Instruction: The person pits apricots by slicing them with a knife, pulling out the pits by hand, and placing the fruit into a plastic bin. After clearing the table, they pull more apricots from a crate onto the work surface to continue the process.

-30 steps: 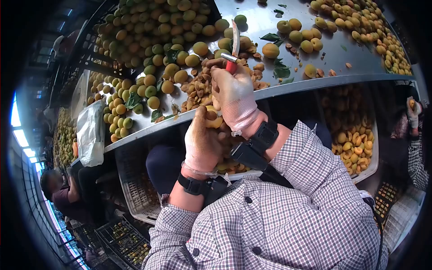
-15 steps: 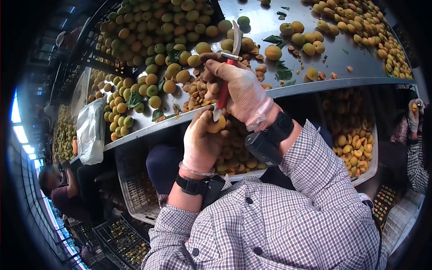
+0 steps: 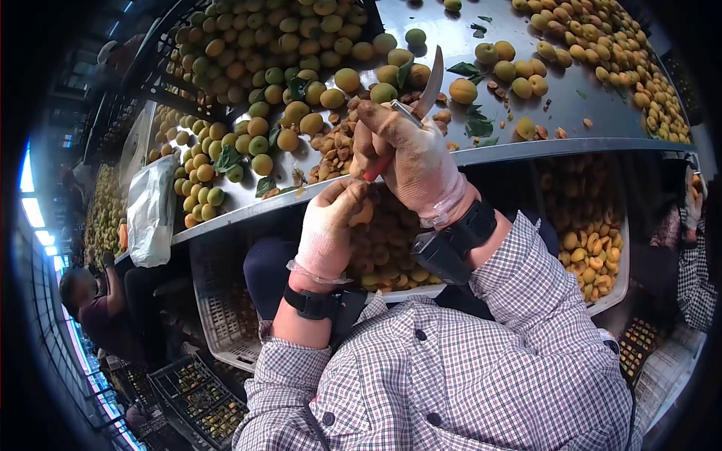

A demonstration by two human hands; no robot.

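Note:
My right hand [image 3: 415,154], in a thin stained glove, is wrapped round a red-handled folding knife [image 3: 432,84] whose curved blade points up and away from me. The handle's lower end meets my left hand [image 3: 327,225]. That gloved hand grips an apricot [image 3: 364,213], mostly covered by fingers. Whether the tool's lower tip is inside the fruit cannot be seen. Below both hands, a crate holds halved apricots [image 3: 391,278]. Just beyond the fingers, a pile of brown pits [image 3: 335,154] lies on the metal table [image 3: 560,98].
Whole apricots [image 3: 263,37] heap from a tipped black crate at the back left. More apricots [image 3: 587,37] lie at the far right. A white plastic bag [image 3: 150,214] hangs over the table edge. Another crate of halves [image 3: 594,259] stands right. Co-workers [image 3: 98,304] sit at both sides.
My right hand has turned, so the knife blade now leans to the right. The tool's silver lower tip, visible before, is now hidden between my hands. My left hand still holds the apricot.

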